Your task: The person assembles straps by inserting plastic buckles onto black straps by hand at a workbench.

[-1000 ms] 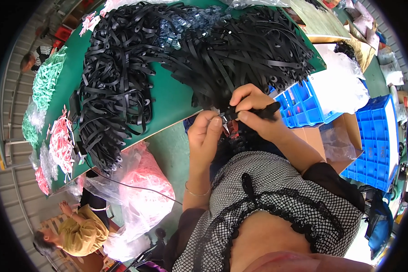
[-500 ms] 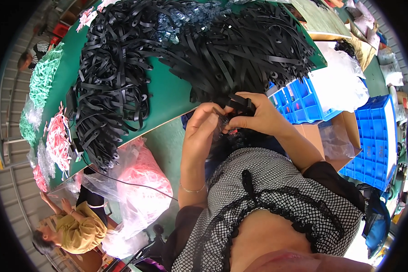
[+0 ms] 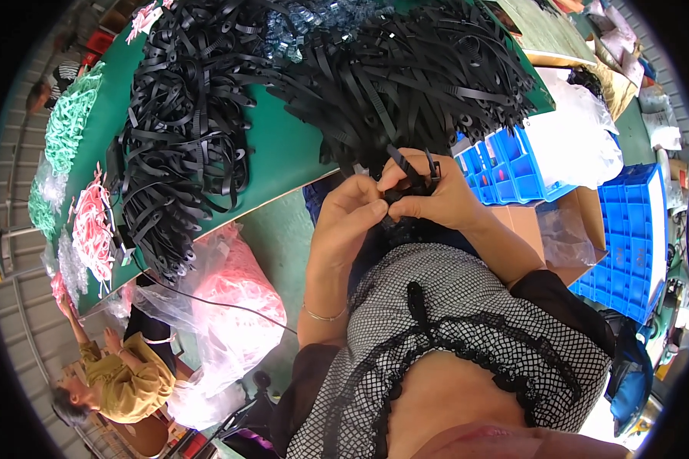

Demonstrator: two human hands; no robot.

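Observation:
My right hand is closed around a black strap, which is bent into a loop and stands up between the fingers. My left hand meets it from the other side, thumb and fingertips pinched together at the dark lower part of the strap; what lies in that pinch is too small to make out. Beyond both hands, on the green table, a broad heap of black straps reaches the near edge. A second heap of black straps lies to the left. Small clear plastic pieces are piled between the heaps.
Bundles of pink cords and green cords lie at the table's left side. A clear bag of pink cords stands below. Blue crates and a cardboard box are at the right. Another person works at lower left.
My left thumb and fingertips have come closer to my right hand, closing on the strap's lower part. The looped strap now stands more upright. The person at lower left has shifted an arm.

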